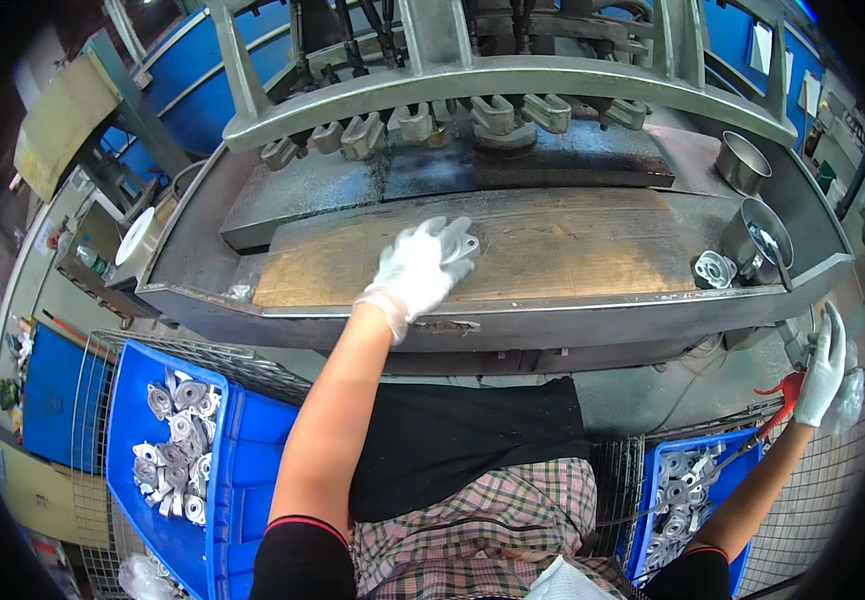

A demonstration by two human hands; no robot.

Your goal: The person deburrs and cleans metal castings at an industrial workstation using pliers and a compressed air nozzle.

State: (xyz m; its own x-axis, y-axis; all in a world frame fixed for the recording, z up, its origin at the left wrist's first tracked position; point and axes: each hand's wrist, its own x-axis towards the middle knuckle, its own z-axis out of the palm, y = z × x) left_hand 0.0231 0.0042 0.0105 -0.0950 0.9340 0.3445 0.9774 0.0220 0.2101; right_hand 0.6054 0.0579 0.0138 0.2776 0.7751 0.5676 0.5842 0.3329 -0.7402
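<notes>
My left hand [417,262], in a white glove, is over the brown board on the machine bed. Its fingers are closed around a small grey metal casting [469,246], mostly covered by the glove. Off to the far right is my gloved right hand [824,372], raised with its fingers stretched upward. A red-handled air gun [784,392] is against its inner side, its thin nozzle slanting down to the left. From this view I cannot tell whether the palm touches the handle. Another casting [714,269] lies at the board's right end.
A press head with several metal blocks [493,115] hangs above the bed. Two metal cups [742,163] stand at the right, the nearer one holding tools. Blue bins of castings flank me: a left bin [252,455] and a right bin [742,447]. The tray's front rim [552,307] is raised.
</notes>
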